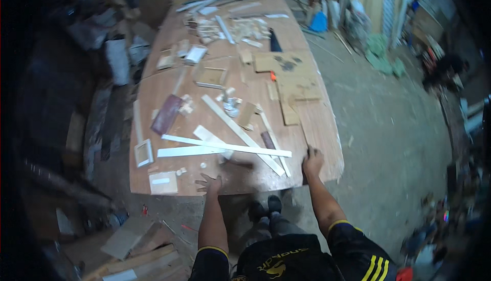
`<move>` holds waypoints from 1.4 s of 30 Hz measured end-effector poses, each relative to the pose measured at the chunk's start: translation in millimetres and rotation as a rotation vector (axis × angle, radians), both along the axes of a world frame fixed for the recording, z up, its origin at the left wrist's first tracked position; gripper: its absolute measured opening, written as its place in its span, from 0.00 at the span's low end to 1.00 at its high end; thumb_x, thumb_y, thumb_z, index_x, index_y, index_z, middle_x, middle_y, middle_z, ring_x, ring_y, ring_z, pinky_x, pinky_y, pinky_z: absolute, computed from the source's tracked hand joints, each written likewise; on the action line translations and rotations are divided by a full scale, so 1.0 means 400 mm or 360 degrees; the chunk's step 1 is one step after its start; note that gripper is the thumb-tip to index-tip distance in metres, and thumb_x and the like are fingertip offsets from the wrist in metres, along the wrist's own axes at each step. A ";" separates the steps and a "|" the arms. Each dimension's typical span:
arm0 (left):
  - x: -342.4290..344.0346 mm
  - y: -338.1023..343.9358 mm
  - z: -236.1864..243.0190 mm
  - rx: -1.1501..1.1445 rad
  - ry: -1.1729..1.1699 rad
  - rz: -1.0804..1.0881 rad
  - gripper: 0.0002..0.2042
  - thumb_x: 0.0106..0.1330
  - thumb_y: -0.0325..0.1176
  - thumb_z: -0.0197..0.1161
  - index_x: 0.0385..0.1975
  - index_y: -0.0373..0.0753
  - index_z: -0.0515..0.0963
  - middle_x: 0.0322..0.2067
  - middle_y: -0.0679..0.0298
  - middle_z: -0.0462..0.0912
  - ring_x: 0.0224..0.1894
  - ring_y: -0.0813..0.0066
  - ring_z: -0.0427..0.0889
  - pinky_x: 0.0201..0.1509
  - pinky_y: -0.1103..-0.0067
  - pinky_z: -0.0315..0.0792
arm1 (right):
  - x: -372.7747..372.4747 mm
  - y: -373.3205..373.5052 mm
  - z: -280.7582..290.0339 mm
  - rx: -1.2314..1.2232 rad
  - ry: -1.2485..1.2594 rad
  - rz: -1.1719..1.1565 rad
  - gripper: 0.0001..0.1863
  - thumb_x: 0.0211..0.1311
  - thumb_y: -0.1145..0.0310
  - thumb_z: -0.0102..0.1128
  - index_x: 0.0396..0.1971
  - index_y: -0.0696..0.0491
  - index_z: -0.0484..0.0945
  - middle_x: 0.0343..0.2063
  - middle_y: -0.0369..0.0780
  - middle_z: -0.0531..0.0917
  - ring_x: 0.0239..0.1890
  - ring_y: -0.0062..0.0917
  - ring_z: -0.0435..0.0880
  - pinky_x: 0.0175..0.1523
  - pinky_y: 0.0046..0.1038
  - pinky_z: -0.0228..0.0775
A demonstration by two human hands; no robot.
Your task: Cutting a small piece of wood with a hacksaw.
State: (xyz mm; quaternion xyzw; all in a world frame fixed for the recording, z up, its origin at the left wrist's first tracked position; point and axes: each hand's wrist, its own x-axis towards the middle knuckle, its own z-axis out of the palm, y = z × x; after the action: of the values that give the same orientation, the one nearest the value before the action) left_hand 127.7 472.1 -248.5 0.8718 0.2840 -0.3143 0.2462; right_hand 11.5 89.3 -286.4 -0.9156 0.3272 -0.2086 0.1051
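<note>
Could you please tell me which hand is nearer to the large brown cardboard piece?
Right. The right hand is on the person's side of the cardboard piece; the left hand is farther off to its left, near the table edge.

Woodworking workshop, judging by contents. Large wooden table strewn with pale cut strips; small offcuts heaped toward far end. Shallow box frame set among them. Flat brown sheets laid along right side. Long boards stood upright at far right. Scrap boards piled lower left. Bare grey floor scuffed, littered with bits.
</note>
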 end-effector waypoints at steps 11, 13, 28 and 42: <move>0.047 0.116 -0.222 -0.0461 0.0221 -0.0276 0.50 0.55 0.69 0.59 0.69 0.38 0.55 0.65 0.39 0.56 0.67 0.39 0.56 0.69 0.54 0.49 | 0.049 0.050 0.032 -0.0071 -0.0002 -0.0251 0.20 0.56 0.67 0.58 0.51 0.46 0.77 0.38 0.42 0.75 0.41 0.36 0.72 0.46 0.39 0.62; 0.065 0.138 -0.272 -0.0594 0.0072 -0.0449 0.49 0.56 0.67 0.60 0.71 0.43 0.51 0.69 0.42 0.49 0.69 0.40 0.50 0.71 0.55 0.45 | 0.046 0.048 0.037 -0.0074 0.0011 -0.0292 0.20 0.56 0.66 0.58 0.51 0.47 0.77 0.37 0.42 0.75 0.41 0.36 0.72 0.46 0.39 0.62; 0.017 0.009 -0.060 -0.0488 -0.0124 0.0041 0.59 0.47 0.65 0.69 0.71 0.38 0.41 0.71 0.43 0.37 0.73 0.45 0.37 0.71 0.51 0.40 | 0.026 0.020 -0.037 -0.0204 0.0068 -0.0246 0.23 0.55 0.67 0.56 0.53 0.52 0.75 0.48 0.47 0.75 0.52 0.43 0.71 0.57 0.48 0.59; 0.036 -0.002 0.026 0.0119 0.0076 0.0207 0.70 0.38 0.67 0.73 0.70 0.54 0.21 0.69 0.44 0.12 0.70 0.32 0.17 0.64 0.34 0.33 | 0.067 0.050 -0.015 -0.0111 0.0317 -0.0286 0.24 0.64 0.62 0.44 0.60 0.50 0.70 0.65 0.43 0.67 0.69 0.38 0.61 0.69 0.52 0.47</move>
State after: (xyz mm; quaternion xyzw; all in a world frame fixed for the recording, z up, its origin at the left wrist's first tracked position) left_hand 142.2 471.4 -238.3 0.8523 0.3574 -0.3073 0.2266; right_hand 38.2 109.5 -292.4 -0.9019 0.4093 -0.1364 0.0212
